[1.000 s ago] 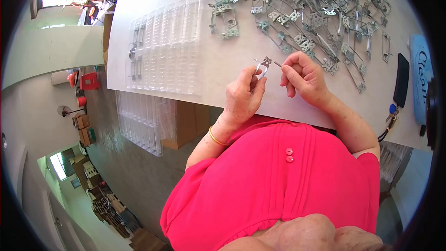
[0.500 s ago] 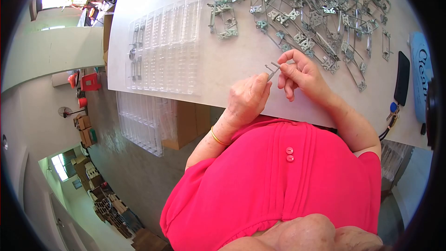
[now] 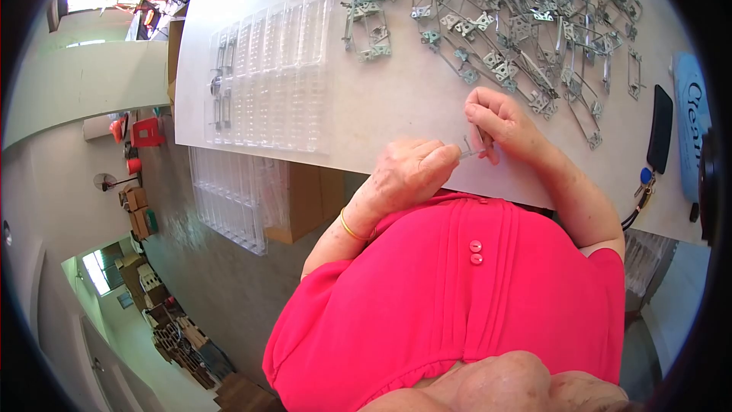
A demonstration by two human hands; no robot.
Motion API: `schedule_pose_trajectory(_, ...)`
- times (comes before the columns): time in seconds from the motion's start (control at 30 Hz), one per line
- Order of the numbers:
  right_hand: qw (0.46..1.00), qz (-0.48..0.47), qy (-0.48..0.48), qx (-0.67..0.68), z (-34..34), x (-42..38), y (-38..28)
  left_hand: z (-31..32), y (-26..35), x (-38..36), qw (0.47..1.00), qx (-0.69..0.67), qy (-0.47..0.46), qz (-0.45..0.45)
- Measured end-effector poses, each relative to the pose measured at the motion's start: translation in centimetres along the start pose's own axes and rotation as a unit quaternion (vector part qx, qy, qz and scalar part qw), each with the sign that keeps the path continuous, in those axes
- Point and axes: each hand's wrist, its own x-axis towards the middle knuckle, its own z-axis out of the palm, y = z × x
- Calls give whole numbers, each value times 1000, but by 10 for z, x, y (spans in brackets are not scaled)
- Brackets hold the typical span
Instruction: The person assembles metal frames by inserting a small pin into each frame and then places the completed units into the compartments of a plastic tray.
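Note:
Near the table's front edge, my left hand (image 3: 415,172) is closed around one end of a small metal part (image 3: 470,151). The fingers of my right hand (image 3: 499,123) are closed on the other end of that part, just to the right. A thin prong sticks up from it between the two hands; its finer shape is too small to tell. Beyond my hands lies a large pile of metal brackets (image 3: 503,69), tangled together. One bracket (image 3: 367,30) lies at the pile's left side.
A clear plastic tray (image 3: 278,76) with a few metal parts at its left lies on the white table (image 3: 381,99). More clear trays (image 3: 229,206) and a cardboard box (image 3: 316,202) stand below the edge. At right are a black phone (image 3: 659,130), keys (image 3: 646,177) and a blue-white pack (image 3: 690,107).
The metal part has come down toward the table's front edge and turned between my hands. My left hand has tilted flatter and lower, and my right hand has shifted slightly right.

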Motion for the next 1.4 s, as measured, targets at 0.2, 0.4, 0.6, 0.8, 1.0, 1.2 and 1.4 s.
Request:
schedule_pose_trajectory(0.2, 987, -89, 130, 22, 1, -4, -4, -3, 8, -7, 943, -221, 2, -251)
schedule_pose_trajectory(0.4, 977, -195, 77, 51, 13, -5, 10, 5, 1, -5, 886, -315, 64, -335)
schedule_pose_trajectory(0.6, 940, -296, 107, -134, 16, -3, 21, 11, 0, -4, 897, -286, 103, -321)
schedule_pose_trajectory(0.8, 912, -275, 143, -270, 18, -2, 24, 11, -6, -5, 975, -75, 83, -191)
schedule_pose_trajectory(1.0, 974, -60, 71, -208, 19, -7, -6, 12, -14, -7, 987, 32, 95, -127)
schedule_pose_trajectory(1.2, 966, -165, 90, -177, 12, 1, 19, -12, -14, -6, 935, -164, 65, -308)
schedule_pose_trajectory(1.4, 952, -274, 102, -93, 14, 5, 19, -17, -4, 4, 934, -224, -40, -274)
